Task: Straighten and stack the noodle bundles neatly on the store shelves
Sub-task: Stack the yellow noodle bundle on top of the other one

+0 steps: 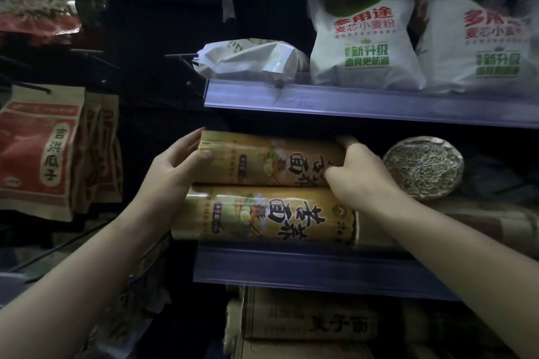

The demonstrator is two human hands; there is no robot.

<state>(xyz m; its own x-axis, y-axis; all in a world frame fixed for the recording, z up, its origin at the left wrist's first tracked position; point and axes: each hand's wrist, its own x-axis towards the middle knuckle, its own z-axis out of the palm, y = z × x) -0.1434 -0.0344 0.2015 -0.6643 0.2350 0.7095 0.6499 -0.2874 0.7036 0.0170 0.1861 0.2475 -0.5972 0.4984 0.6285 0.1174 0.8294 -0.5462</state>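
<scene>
Upper noodle bundle [271, 157], golden wrapper, lies lengthwise on the middle shelf [306, 268], resting directly on a lower noodle bundle [262, 214] of the same design. Both carry large brush-style characters turned sideways; I cannot read them with confidence. My left hand [175, 166] cups the upper bundle's left end, palm against the end face, fingers spread over the top, thumb on the front. My right hand [358, 172] grips its right end, fingers curled over the top and front. So both hands are closed on that one bundle. Just right of it, a round noodle end [423, 169] faces outward. Shelf above: two white flour bags [364, 38] printed "多用途 麦芯小麦粉" and "新升级" in green, and a crumpled white bag [250, 57] beside them. Far left, hanging red packets [40, 151] read "瓜子". Below, more bundles [315, 320], label dim, ending "子面".
</scene>
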